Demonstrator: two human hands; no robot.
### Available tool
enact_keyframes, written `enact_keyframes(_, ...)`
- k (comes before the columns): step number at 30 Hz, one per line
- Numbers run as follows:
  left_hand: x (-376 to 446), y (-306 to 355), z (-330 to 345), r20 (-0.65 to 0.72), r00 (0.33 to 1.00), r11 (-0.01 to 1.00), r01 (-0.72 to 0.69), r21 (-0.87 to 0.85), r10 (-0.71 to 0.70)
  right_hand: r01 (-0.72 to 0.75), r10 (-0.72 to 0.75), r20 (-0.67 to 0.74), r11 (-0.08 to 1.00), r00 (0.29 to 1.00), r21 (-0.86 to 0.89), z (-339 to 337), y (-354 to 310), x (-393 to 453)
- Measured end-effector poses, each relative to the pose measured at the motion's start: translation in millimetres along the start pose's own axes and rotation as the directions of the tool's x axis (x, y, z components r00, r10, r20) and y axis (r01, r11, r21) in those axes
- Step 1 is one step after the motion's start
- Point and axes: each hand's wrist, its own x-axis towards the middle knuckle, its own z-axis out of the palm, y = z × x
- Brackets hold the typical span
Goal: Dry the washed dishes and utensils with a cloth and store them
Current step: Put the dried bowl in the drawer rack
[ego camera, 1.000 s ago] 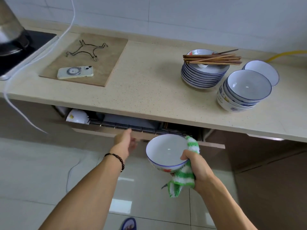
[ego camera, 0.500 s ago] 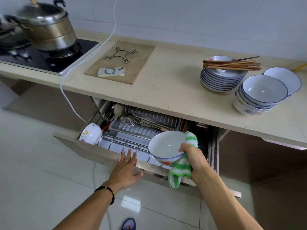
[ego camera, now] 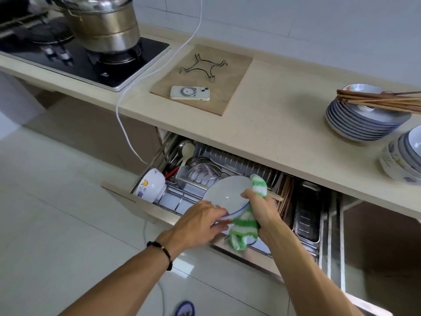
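Observation:
A white bowl with a blue rim [ego camera: 224,195] hangs over the pulled-out rack drawer [ego camera: 145,207] below the counter. My right hand [ego camera: 260,208] grips its right edge together with a green and white striped cloth [ego camera: 245,228]. My left hand [ego camera: 200,224] holds the bowl's near rim from the left side. Another white bowl with painted flowers [ego camera: 151,184] lies on its side at the drawer's left end. On the counter at the right stand a stack of plates [ego camera: 362,122] with chopsticks [ego camera: 382,102] on top and a stack of bowls [ego camera: 404,160].
The drawer also holds a wire strainer [ego camera: 204,172], ladles and a metal tray [ego camera: 306,216]. A phone [ego camera: 190,93] and a wire trivet [ego camera: 202,67] lie on a wooden board. A steel pot [ego camera: 104,21] sits on the stove at left. A white cable [ego camera: 127,124] hangs over the counter's edge.
The drawer has come fully open. My left hand left the drawer front and took hold of the bowl's rim. The view has swung left and closer to the drawer.

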Motion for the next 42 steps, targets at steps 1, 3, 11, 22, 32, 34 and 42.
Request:
enact_keyframes(1,-0.9,-8.3,-4.1,0.010,0.999,0.999,0.032,-0.042,-0.032,0.002,-0.002,0.003,1.000,1.000,0.016,11.5,-1.6,5.5)
enact_keyframes(3,-2.0,-29.0,-12.8,0.000,0.991,0.969,0.128,-0.212,-0.131,-0.012,0.013,-0.017,0.999,1.000,0.049,31.5,-2.8,17.1)
enact_keyframes(11,10.2,-105.8,-54.3,0.111,0.834,0.604,0.475,-0.640,-0.540,-0.021,0.023,-0.050,0.999,0.998,0.042,70.5,1.6,52.0)
enact_keyframes(22,37.7,-167.7,-51.6,0.172,0.741,0.530,0.603,-0.596,-0.650,-0.008,0.009,-0.023,0.998,1.000,0.062,94.8,5.0,84.6)
enact_keyframes(32,41.9,-188.1,-33.7,0.230,0.686,0.567,0.710,-0.417,-0.690,-0.012,0.011,0.019,0.998,1.000,0.063,101.3,13.1,95.4)
enact_keyframes(34,43.3,-190.7,-30.5,0.220,0.662,0.548,0.729,-0.410,-0.716,-0.010,0.009,0.022,0.998,1.000,0.059,102.7,15.1,97.3)
enact_keyframes(42,55.6,-207.3,-27.6,0.200,0.592,0.509,0.788,-0.346,-0.781,-0.007,0.006,0.045,1.000,0.999,0.021,108.1,21.8,98.7)
